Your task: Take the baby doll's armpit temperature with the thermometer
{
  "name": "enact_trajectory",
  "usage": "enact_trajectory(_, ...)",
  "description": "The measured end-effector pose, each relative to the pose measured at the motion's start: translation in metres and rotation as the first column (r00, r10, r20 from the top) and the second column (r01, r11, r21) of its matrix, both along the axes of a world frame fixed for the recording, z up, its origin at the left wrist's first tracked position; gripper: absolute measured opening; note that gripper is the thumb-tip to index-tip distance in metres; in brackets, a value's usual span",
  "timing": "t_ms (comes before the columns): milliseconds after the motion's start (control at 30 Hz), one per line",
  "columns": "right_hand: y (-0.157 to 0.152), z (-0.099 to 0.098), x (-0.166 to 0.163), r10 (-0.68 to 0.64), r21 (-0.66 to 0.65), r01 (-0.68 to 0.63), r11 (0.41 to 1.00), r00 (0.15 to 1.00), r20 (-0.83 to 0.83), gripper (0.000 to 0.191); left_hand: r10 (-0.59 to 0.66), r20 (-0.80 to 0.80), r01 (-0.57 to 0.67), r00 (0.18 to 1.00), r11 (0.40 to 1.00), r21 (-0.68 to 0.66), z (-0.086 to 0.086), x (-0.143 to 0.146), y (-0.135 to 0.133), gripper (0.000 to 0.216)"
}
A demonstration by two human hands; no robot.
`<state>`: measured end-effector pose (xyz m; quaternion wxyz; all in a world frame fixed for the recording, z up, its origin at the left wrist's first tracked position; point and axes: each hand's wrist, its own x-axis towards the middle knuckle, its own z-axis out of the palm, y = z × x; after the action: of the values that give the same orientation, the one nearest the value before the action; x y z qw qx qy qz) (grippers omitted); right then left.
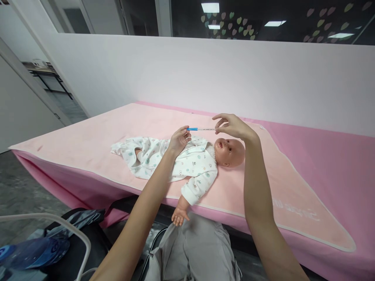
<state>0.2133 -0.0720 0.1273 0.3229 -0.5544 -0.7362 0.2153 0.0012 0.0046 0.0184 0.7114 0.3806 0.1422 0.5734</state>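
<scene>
A slim glass thermometer (205,129) with a blue end is held level above a baby doll (195,162). My left hand (179,140) pinches the blue end. The fingers of my right hand (231,125) close on the clear end, above the doll's head; its index finger is raised. The doll lies on its back in a white patterned outfit, head to the right. One of its arms hangs over the near edge of the table.
A peach mat (99,136) lies over a pink cloth (322,152) on the table, against a white wall (205,74). At lower left are a blue plastic bottle (35,251), a black chair and a pale curved tube (58,220). My grey trousers show below.
</scene>
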Motion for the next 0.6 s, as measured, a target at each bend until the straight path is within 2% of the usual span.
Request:
enact_trajectory(400,-0.0051,0.0047,-0.0025,-0.031,-0.025,0.032,0.999,0.999,0.021,0.038,0.051,-0.027,-0.052,0.998,0.998,-0.030,-0.0014,0.0013,0.0021,0.014)
enact_trajectory(600,-0.0066,0.0065,-0.0033,-0.018,-0.032,0.019,0.999,0.999,0.026,0.036,0.027,0.017,-0.027,0.999,1.000,-0.009,-0.0020,0.0012,0.0022,0.014)
